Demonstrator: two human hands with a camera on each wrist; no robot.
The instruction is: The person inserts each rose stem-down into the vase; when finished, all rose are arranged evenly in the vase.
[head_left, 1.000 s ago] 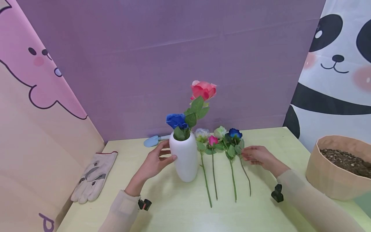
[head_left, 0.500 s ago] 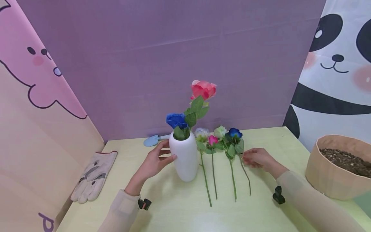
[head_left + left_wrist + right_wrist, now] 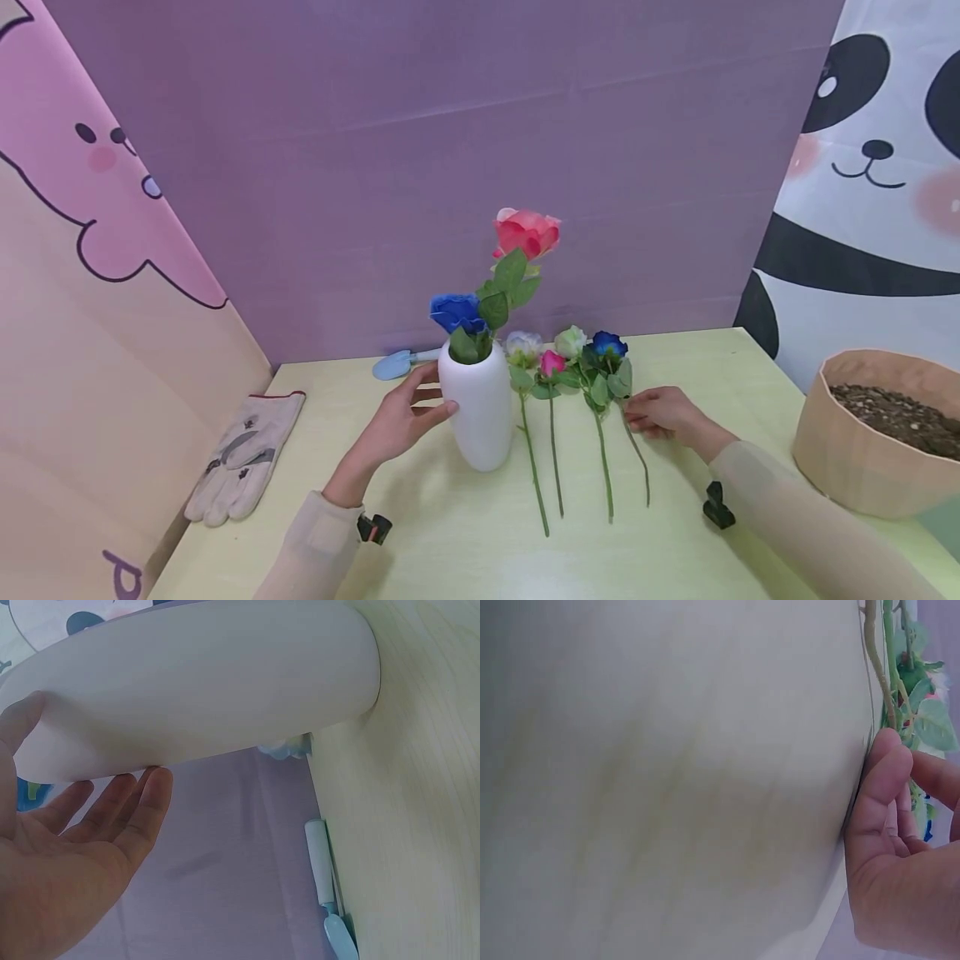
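My left hand (image 3: 411, 418) steadies a white vase (image 3: 480, 408), thumb at its front and fingertips along its side. The vase (image 3: 210, 690) fills the top of the left wrist view. In it stand a blue rose (image 3: 456, 312) and a taller coral-pink rose (image 3: 528, 232). My right hand (image 3: 663, 412) pinches the stem of the rightmost lying flower, a dark blue rose (image 3: 608, 343), just below its leaves. In the right wrist view the stem (image 3: 876, 660) runs to the thumb and fingertips. To its left lie a pale green rose (image 3: 570, 342), a magenta rose (image 3: 551, 363) and a whitish flower (image 3: 522, 345).
Behind the vase lies a light blue trowel (image 3: 393, 365). Work gloves (image 3: 246, 458) rest at the table's left edge. A tan pot (image 3: 847, 450) of soil stands at the right. A purple backdrop (image 3: 375, 183) rises at the table's back edge.
My right hand has lowered slightly and its fingers have come together on the dark blue rose's stem. My left hand and the vase look the same.
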